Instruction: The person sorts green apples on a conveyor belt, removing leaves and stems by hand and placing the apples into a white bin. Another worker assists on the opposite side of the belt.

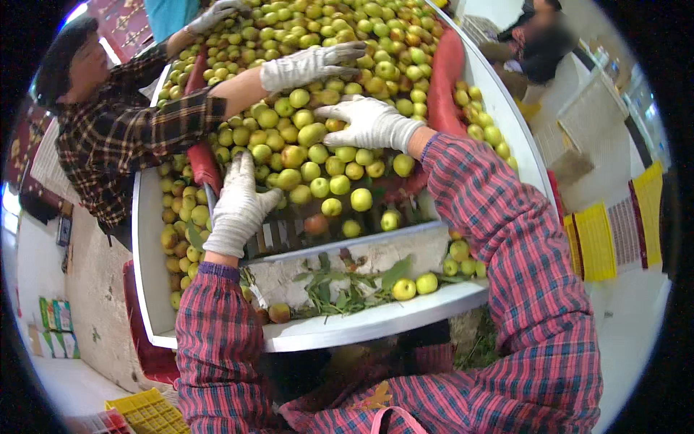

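Observation:
Many small round yellow-green fruits (311, 134), some blushed red, fill a white sorting bin (361, 325) with red padded dividers (444, 76). My left hand (238, 210), in a whitish knit glove, lies at the fruit’s near left, fingers stretched forward beside the slatted chute (278, 235). My right hand (369, 123), gloved alike, reaches over the middle of the pile, fingers spread and touching fruit; whether any is under its palm is hidden. Loose leaves (325, 289) and a few fruits lie in the near trough.
A co-worker in dark plaid (101, 145) leans over the bin’s left side, both gloved hands (303, 69) over the fruit. Another person (531, 54) sits at back right. Yellow crates (144, 412) lie at lower left; more yellow crates (596, 246) stand at right.

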The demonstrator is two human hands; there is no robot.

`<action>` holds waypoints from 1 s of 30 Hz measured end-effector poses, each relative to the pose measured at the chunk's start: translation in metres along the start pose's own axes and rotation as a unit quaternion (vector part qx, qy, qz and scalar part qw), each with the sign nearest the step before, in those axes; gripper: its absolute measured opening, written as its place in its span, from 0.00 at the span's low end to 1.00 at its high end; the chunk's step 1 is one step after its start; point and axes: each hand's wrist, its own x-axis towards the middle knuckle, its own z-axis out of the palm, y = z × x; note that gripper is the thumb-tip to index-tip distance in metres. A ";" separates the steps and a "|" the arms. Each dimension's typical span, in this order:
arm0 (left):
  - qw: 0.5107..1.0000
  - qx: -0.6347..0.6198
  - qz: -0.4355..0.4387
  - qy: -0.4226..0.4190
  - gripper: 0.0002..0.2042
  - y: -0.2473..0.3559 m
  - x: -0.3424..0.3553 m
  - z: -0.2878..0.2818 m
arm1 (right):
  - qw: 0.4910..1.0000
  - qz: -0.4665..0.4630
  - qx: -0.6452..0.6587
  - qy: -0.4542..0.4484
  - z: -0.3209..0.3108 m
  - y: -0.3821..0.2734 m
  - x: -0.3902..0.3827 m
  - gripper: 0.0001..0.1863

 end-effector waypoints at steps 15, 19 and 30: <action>0.984 -0.123 0.124 -0.035 0.45 -0.022 0.024 0.016 | 0.972 0.191 0.063 0.121 -0.007 0.011 -0.075 0.36; 0.992 -0.059 0.099 -0.054 0.46 -0.027 0.028 0.019 | 0.960 0.174 0.207 0.070 0.019 -0.009 -0.042 0.38; 0.990 -0.055 0.107 -0.076 0.47 -0.017 0.036 0.022 | 0.992 0.055 0.107 0.037 0.038 -0.025 -0.039 0.39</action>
